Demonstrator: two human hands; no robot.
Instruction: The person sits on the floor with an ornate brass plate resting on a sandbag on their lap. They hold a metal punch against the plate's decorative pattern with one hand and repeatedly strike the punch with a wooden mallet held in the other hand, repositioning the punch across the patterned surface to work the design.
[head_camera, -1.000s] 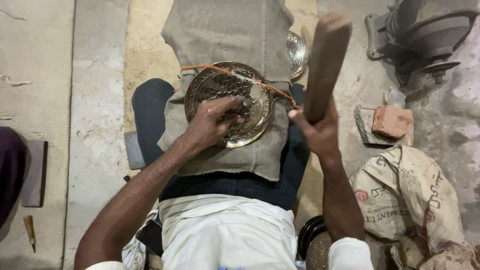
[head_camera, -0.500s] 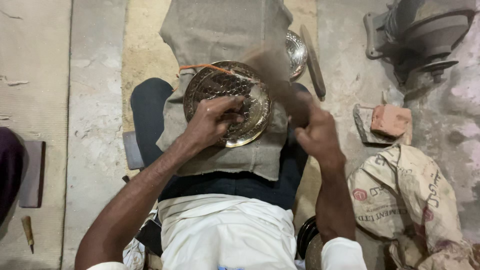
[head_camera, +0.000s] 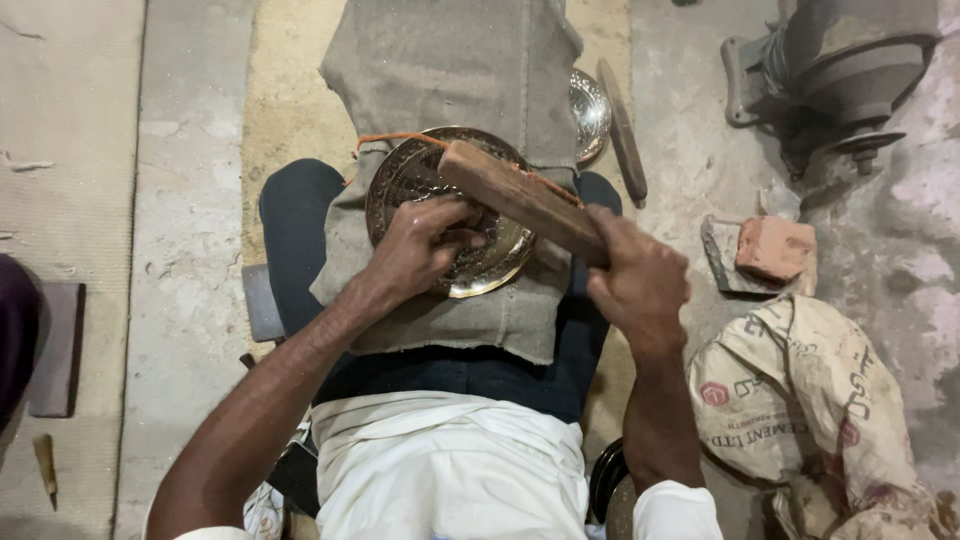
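A round engraved brass plate (head_camera: 405, 180) rests on a grey burlap cloth (head_camera: 450, 70) spread over my lap. My left hand (head_camera: 420, 245) is closed on a small tool pressed against the plate's surface; the tool itself is mostly hidden by my fingers. My right hand (head_camera: 635, 285) grips a flat wooden mallet (head_camera: 515, 195), whose far end lies low over the plate just above my left hand. An orange cord (head_camera: 395, 138) runs along the plate's upper rim.
A second shiny metal plate (head_camera: 590, 112) and a wooden stick (head_camera: 622, 130) lie past the cloth. A brick (head_camera: 775, 248), a printed sack (head_camera: 800, 400) and a grey machine (head_camera: 830, 70) stand at the right. A dark block (head_camera: 55, 350) lies at left.
The wooden mallet was raised upright a second ago; my right hand has swung it down onto the tool over the plate. My left hand stayed in place.
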